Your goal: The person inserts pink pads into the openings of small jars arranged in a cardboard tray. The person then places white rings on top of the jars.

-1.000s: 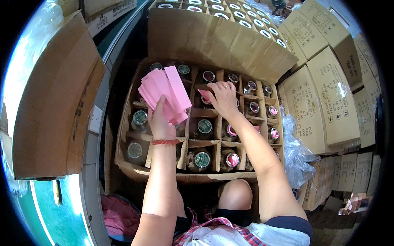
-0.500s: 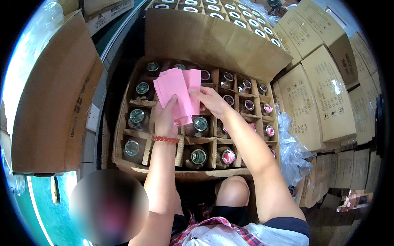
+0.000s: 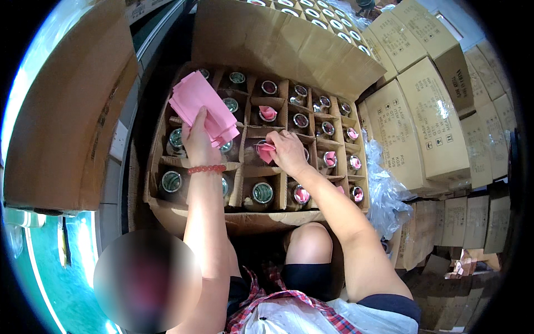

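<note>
My left hand [image 3: 201, 136] grips a stack of pink paper slips [image 3: 201, 106], thumb on top, held above the left side of a divided cardboard box [image 3: 189, 218]. Glass bottles stand upright in the box's cells, such as a clear one [image 3: 262, 193] at the near edge. My right hand [image 3: 288, 153] pinches a folded pink paper slip [image 3: 266, 151] at the mouth of a bottle in the middle. Just behind it, another bottle has a pink slip [image 3: 267, 113] poking from its mouth. Several bottles on the right also have pink paper in them.
Behind the raised box flap [image 3: 278, 50] stands another divided carton with white-ringed tops [image 3: 320, 23]. Stacked cardboard cartons [image 3: 431, 119] line the right side, with clear plastic wrap [image 3: 386, 186] beside the box. A brown carton [image 3: 67, 111] stands at the left.
My right hand has taken one slip off the stack, folded it and brought it down to a bottle mouth. My left hand has moved left with the stack.
</note>
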A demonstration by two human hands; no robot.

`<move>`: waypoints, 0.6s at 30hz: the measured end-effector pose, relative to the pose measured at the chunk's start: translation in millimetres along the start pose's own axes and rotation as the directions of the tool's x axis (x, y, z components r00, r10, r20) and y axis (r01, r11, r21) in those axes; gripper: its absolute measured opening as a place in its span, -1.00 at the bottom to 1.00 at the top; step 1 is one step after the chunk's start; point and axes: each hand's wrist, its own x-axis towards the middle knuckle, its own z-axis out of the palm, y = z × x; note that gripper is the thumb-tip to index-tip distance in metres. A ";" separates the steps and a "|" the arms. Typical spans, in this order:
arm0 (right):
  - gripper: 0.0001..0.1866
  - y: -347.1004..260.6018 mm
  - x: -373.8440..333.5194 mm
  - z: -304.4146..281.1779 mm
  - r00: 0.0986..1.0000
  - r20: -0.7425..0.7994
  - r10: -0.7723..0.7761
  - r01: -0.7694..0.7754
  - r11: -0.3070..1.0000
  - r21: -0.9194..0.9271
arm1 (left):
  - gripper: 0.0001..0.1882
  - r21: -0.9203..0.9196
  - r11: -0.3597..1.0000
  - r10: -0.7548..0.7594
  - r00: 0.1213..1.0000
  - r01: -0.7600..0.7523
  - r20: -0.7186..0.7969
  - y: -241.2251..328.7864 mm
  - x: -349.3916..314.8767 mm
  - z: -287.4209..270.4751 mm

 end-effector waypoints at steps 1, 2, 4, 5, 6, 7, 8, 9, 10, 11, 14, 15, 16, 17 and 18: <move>-0.73 -1.7 0.1 2.4 1.000 -0.002 -0.020 0.020 1.000 -0.010 | -0.64 -0.017 1.000 -0.002 1.000 0.002 0.000 0.1 -5.3 4.5; -0.75 -1.7 1.7 5.2 0.999 -0.003 -0.040 0.040 0.999 -0.020 | -0.65 -0.034 0.999 -0.004 1.000 0.004 0.001 -0.6 -8.2 7.0; -0.76 -0.2 4.8 11.0 0.998 -0.026 -0.063 0.062 0.997 -0.053 | -0.67 -0.029 1.000 0.009 1.000 -0.009 -0.007 -2.9 -5.0 8.3; -0.76 2.2 6.0 14.5 0.997 -0.047 -0.068 0.064 0.995 -0.078 | -0.67 -0.028 1.000 -0.006 1.000 0.006 -0.004 -2.5 -4.4 9.2; -0.75 6.5 4.9 15.2 0.995 -0.068 -0.072 0.065 0.993 -0.103 | -0.67 -0.029 0.999 -0.021 1.000 0.021 0.000 -3.3 -5.5 10.3; -0.73 5.9 7.3 15.5 0.995 -0.060 -0.084 0.078 0.992 -0.099 | -0.69 -0.029 0.999 -0.019 1.000 0.018 -0.020 -1.3 -5.4 8.7; -0.71 5.6 5.3 13.3 0.997 -0.003 -0.072 0.072 0.996 -0.060 | -0.68 -0.028 1.000 -0.010 1.000 0.009 -0.017 -1.1 -3.9 6.9; -0.70 5.6 0.2 9.1 0.997 0.055 -0.062 0.063 0.998 -0.022 | -0.68 -0.028 1.000 0.000 1.000 0.000 -0.014 -2.1 -1.4 4.8; -0.68 0.6 -3.6 4.0 0.992 0.113 -0.056 0.054 0.998 0.017 | -0.68 -0.028 1.000 0.010 1.000 -0.010 -0.013 -1.9 1.4 1.7; -0.62 -15.1 -6.1 -3.9 0.991 0.135 0.007 -0.014 0.998 0.056 | -0.66 -0.029 1.000 0.004 1.000 -0.004 -0.016 2.0 4.3 -2.8; -0.60 -34.7 -14.2 -26.3 0.995 0.094 -0.027 0.017 0.994 0.104 | -0.62 -0.031 1.000 -0.002 1.000 0.002 -0.008 8.3 6.6 -10.3; -0.62 -33.4 -15.6 -21.6 0.992 0.103 -0.074 0.068 0.996 0.056 | -0.62 -0.030 0.999 0.014 1.000 -0.014 -0.001 9.7 7.1 -11.4; -0.64 -25.8 -19.6 -16.0 0.988 0.111 -0.108 0.109 0.994 -0.004 | -0.63 -0.033 0.999 0.021 1.000 -0.020 0.019 8.4 6.0 -8.6; -0.66 -18.0 -20.8 -9.6 0.982 0.121 -0.148 0.156 0.986 -0.059 | -0.64 -0.038 0.999 0.007 1.000 -0.006 0.028 7.8 5.0 -7.5; -0.70 -8.3 -20.2 -4.6 0.989 0.088 -0.117 0.124 0.989 -0.078 | -0.65 -0.044 0.999 -0.007 0.999 0.008 0.036 7.1 3.5 -6.9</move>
